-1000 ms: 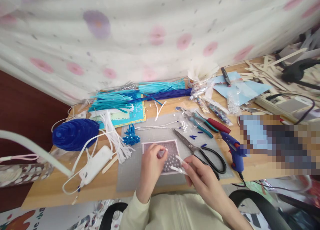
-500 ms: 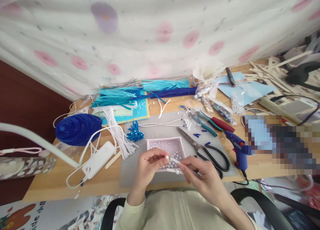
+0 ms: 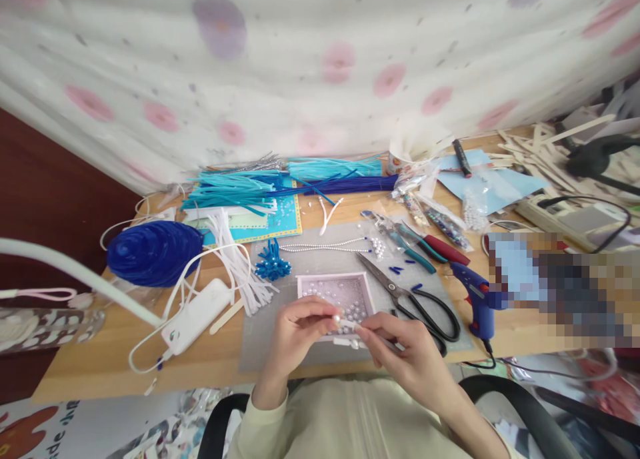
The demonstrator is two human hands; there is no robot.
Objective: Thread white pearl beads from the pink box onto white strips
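Observation:
My left hand (image 3: pixel 296 332) pinches a small white pearl bead (image 3: pixel 336 320) between thumb and fingers. My right hand (image 3: pixel 400 356) pinches a thin white stem (image 3: pixel 350 326) whose tip meets the bead. Both hands hover at the near edge of a small pink tray (image 3: pixel 334 280) filled with several pearl beads. The tray rests on a grey mat (image 3: pixel 260 332) on the wooden desk (image 3: pixel 100 359).
Black scissors (image 3: pixel 410 296) and a blue glue gun (image 3: pixel 477 299) lie right of the tray. A blue beaded flower (image 3: pixel 273 266), a bead string (image 3: pixel 325 246), white strips, a white power bank (image 3: pixel 195 316) and a dark blue ruffled shape (image 3: pixel 150 252) lie to the left. Pliers (image 3: pixel 425 246), blue straws and wooden sticks sit farther back.
My left hand lifted a pearl bead out of the tray and brought it to the white stem in my right hand. The hands moved together at the tray's near edge.

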